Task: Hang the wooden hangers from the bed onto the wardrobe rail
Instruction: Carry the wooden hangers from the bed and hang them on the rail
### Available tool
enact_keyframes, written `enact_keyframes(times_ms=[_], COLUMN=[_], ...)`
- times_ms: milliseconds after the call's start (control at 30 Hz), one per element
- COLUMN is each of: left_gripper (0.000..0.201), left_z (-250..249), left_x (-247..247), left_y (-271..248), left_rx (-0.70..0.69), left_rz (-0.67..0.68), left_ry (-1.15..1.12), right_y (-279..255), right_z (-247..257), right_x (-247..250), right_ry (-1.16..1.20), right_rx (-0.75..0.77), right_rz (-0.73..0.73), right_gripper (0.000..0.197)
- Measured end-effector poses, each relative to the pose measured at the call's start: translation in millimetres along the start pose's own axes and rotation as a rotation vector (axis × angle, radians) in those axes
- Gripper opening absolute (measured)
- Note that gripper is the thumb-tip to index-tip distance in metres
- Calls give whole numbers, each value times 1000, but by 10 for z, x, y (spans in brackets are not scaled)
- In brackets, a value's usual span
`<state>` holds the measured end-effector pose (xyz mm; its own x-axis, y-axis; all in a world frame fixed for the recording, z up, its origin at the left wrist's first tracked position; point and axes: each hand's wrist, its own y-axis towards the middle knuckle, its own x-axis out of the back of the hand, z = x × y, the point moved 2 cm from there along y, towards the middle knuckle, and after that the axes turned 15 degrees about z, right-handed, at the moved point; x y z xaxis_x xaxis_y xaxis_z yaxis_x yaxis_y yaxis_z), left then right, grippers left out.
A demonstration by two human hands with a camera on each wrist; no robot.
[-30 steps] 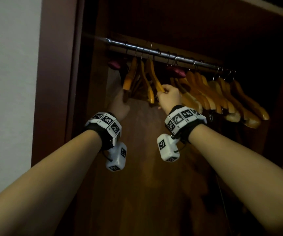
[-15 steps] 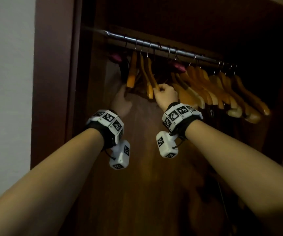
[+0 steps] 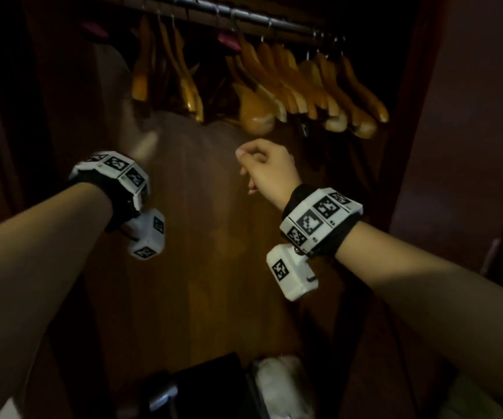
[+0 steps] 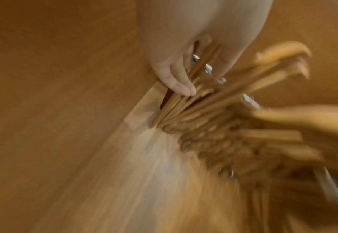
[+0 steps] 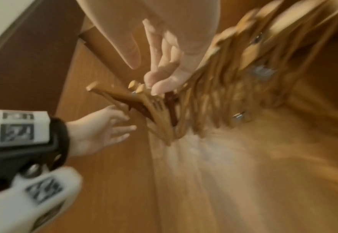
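Inside the wardrobe, hangers [image 3: 277,86] are left on the rail [image 3: 244,16]; both hands have been withdrawn, the right [image 3: 267,170] loosely curled, the left [image 5: 96,134] spread, both empty.

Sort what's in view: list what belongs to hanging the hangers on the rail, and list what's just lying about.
Belongs to the job:
- wooden hangers, hooked on the rail
- wardrobe rail
- left hand, fingers spread, empty
- right hand, loosely curled, empty

Just lying about:
- black object on the wardrobe floor
- white bundle beside it
- dark red hangers on the rail
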<state>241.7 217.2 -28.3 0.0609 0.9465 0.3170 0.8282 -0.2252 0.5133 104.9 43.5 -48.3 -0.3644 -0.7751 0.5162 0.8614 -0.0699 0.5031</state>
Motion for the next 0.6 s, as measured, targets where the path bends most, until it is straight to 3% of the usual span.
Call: enact_keyframes(times_ms=[133, 333, 600], left_gripper=[74, 40, 19], left_z=[40, -258, -1709], left_x=[-551, -2042, -4555], left_y=[-384, -1109, -2762], left_rx=[177, 257, 138], left_rz=[93, 447, 874], left_ry=[-158, -348, -445], right_y=[-420, -1472, -3867], right_z=[-179, -584, -1184], right_x=[461, 1416, 3373], right_ry=[19, -38, -145], right_rx=[-49, -170, -538], right_rz=[-68, -177, -491], right_gripper=[12, 13, 17])
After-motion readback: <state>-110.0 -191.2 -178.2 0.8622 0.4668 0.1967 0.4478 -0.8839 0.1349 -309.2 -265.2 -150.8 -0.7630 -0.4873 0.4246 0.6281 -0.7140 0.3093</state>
